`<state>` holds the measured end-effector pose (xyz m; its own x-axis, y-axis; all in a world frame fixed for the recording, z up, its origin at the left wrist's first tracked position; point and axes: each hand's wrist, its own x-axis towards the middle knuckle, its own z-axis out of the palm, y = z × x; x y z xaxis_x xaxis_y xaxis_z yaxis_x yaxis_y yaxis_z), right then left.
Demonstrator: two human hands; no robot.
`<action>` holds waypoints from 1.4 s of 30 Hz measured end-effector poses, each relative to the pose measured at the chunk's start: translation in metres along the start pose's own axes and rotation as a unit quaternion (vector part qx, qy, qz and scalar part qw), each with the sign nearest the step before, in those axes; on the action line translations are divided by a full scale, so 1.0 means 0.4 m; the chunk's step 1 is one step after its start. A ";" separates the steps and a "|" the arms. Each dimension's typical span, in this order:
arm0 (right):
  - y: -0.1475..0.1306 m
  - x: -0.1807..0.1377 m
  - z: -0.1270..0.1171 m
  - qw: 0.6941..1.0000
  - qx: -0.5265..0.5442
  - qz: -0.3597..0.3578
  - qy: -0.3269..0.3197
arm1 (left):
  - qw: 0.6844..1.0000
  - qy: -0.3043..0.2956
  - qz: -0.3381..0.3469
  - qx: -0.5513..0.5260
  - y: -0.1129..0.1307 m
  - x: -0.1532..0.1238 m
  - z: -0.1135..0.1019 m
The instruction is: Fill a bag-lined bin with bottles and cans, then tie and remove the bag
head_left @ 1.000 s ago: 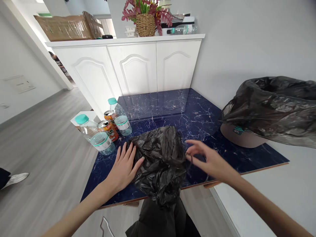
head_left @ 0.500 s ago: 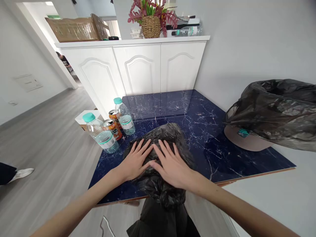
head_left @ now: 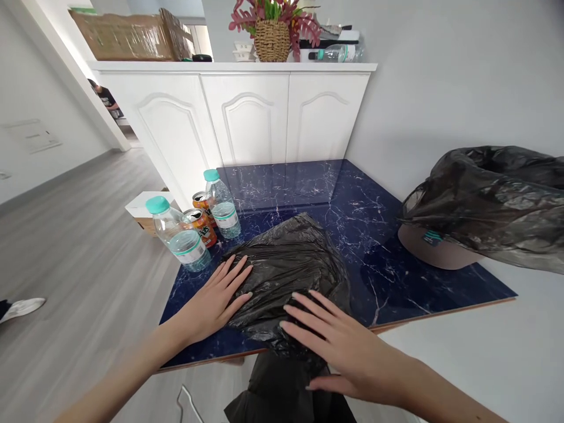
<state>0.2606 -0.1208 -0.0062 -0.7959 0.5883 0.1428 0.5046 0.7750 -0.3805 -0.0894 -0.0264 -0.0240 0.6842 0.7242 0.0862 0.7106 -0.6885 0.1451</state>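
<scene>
A black plastic bag (head_left: 286, 252) lies flattened and wrinkled on the dark blue marbled tabletop (head_left: 291, 182), its near end hanging over the front edge. My left hand (head_left: 215, 302) rests open on the bag's left side, fingers stretched out. Over the near right part of the bag, my right hand (head_left: 335, 341) is also open, fingers spread and thumb low by the table edge. To the left of the bag stand two clear bottles with teal caps, a nearer bottle (head_left: 178, 235) and a farther bottle (head_left: 224, 205). Orange drink cans (head_left: 201, 224) stand between them.
On the right, a large black bag (head_left: 489, 200) bulges over a brown cap (head_left: 436, 249). White cabinets (head_left: 247, 117) close off the table's far side, topped by a wicker plant basket (head_left: 272, 41) and a cardboard box (head_left: 123, 35). A white box (head_left: 150, 205) sits left of the table.
My hands have moved apart from the middle of the bag. The left has slid left, and the right has come nearer to me and rightward. The bag is spread flatter and wider.
</scene>
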 end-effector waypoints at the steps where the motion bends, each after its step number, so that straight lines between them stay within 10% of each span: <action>1: -0.005 -0.007 0.008 1.000 -0.011 -0.012 0.008 | 1.000 0.003 0.001 0.000 0.000 0.001 0.003; 13: -0.059 -0.125 -0.049 0.988 -0.051 -0.024 0.145 | 1.000 0.002 -0.001 -0.004 -0.007 0.002 0.018; 18: -0.053 -0.203 -0.078 0.992 -0.061 0.030 0.102 | 1.000 0.010 0.014 -0.019 -0.003 -0.004 -0.007; 26: 0.015 -0.240 -0.001 0.981 -0.127 0.067 0.132 | 0.992 -0.029 0.096 -0.074 0.007 -0.064 -0.080; 32: 0.047 -0.223 -0.010 0.982 0.056 0.048 0.174 | 0.990 -0.032 0.091 -0.105 0.031 -0.066 -0.061; 38: 0.082 -0.221 -0.172 0.912 0.102 0.277 0.283 | 0.975 0.010 0.068 -0.210 0.107 0.010 -0.047; 42: 0.091 -0.134 -0.246 0.834 -0.039 0.345 0.429 | 0.957 0.040 -0.066 -0.280 0.153 0.086 -0.046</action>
<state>0.3547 -0.1014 0.0621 0.2075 0.8232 0.5284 0.7904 0.1772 -0.5864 -0.0252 -0.0428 0.0059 0.5636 0.8196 0.1032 0.5748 -0.4789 0.6635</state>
